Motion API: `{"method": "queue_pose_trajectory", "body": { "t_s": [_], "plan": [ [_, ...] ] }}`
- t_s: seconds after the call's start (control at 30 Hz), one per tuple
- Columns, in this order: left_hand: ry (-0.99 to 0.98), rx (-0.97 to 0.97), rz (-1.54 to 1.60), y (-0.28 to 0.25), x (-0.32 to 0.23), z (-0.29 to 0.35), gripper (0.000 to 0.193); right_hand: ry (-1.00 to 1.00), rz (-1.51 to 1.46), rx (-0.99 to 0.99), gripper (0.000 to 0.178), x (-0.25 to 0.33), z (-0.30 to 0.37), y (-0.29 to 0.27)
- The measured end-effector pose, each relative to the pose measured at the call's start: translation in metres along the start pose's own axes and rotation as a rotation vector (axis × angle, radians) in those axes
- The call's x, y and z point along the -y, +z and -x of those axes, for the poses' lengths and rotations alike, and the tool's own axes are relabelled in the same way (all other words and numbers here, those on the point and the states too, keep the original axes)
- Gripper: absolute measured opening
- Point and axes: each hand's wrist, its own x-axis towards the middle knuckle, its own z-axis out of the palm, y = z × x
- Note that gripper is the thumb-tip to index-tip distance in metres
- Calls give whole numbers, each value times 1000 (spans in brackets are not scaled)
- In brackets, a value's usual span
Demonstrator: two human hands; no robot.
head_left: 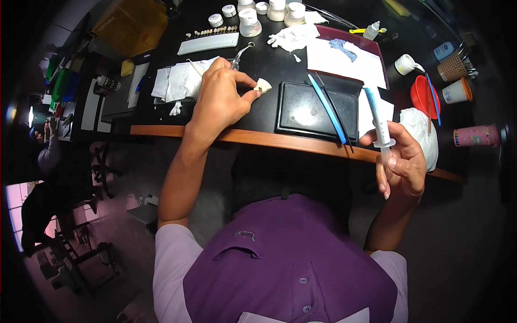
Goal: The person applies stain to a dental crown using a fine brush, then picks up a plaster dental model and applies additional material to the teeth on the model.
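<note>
My left hand pinches a small cream piece, seemingly part of a dental model, between thumb and index finger just above the black desk. Behind its knuckles shows a metal instrument with a curved tip; whether the hand touches it I cannot tell. At the desk's front edge on the right, my right hand is closed around a clear syringe with blue content in its upper end. The syringe points up and away from me. Left of it lies a flat black case with a blue-handled tool and a thin black tool across it.
White tissue lies left of my left hand. Farther back are a shade guide, a white tray and several jars. To the right stand a red bowl, a cup and a pink can. Another person sits far left.
</note>
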Motion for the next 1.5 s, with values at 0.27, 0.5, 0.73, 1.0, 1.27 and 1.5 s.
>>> {"method": "queue_pose_trajectory", "body": {
  "t_s": [0.27, 0.5, 0.73, 1.0, 1.27, 1.5],
  "plan": [
    [-33, 10, 111, -13, 1, 31, 22, 80, 55, -50, 60, -35, -30, 49],
    [-13, 32, 186, -14, 8, 34, 19, -6, 473, -140, 38, -52, -45, 84],
    [3, 13, 217, -13, 10, 34, 24, -271, 1066, -310, 19, -80, -63, 96],
    [23, -19, 220, -7, 12, 36, 22, -331, 1012, -293, 18, -90, -75, 94],
    [17, -31, 215, -7, 11, 36, 20, -318, 954, -299, 20, -92, -79, 92],
    [30, -40, 206, -6, 11, 35, 21, -288, 935, -313, 20, -90, -78, 92]
  ]
}}
